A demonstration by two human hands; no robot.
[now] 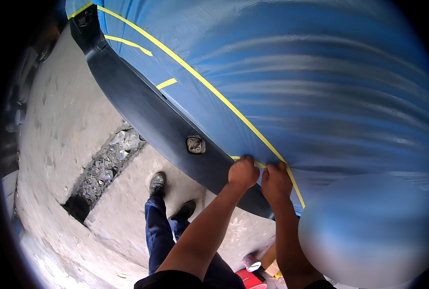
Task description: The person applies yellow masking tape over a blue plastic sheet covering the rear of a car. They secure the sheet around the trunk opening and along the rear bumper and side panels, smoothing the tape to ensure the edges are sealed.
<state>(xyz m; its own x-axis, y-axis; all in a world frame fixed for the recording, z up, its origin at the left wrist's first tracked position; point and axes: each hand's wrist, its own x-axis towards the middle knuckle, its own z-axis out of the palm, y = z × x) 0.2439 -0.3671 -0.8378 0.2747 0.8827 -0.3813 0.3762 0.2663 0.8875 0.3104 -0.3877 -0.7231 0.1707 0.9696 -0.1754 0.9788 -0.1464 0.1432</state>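
Both hands are closed, side by side, at the lower right end of a long dark curved panel (137,113) that looks like a vehicle bumper. Between them runs a short strip of yellow masking tape (259,164). My left hand (243,172) pinches it near the panel's upper edge. The right hand (276,182) grips its other end against the blue plastic sheet (291,111). A long yellow tape line (195,72) arcs across the sheet above the panel. Shorter tape pieces (166,83) reach toward the panel's edge. My fingertips are mostly hidden behind the knuckles.
A rubble-filled trench (106,166) cuts the concrete floor (65,125) left of my shoes (158,184). A square opening (195,144) sits in the panel. By my right forearm, low down, are a tape roll (252,263), a red object (251,279) and cardboard (269,257).
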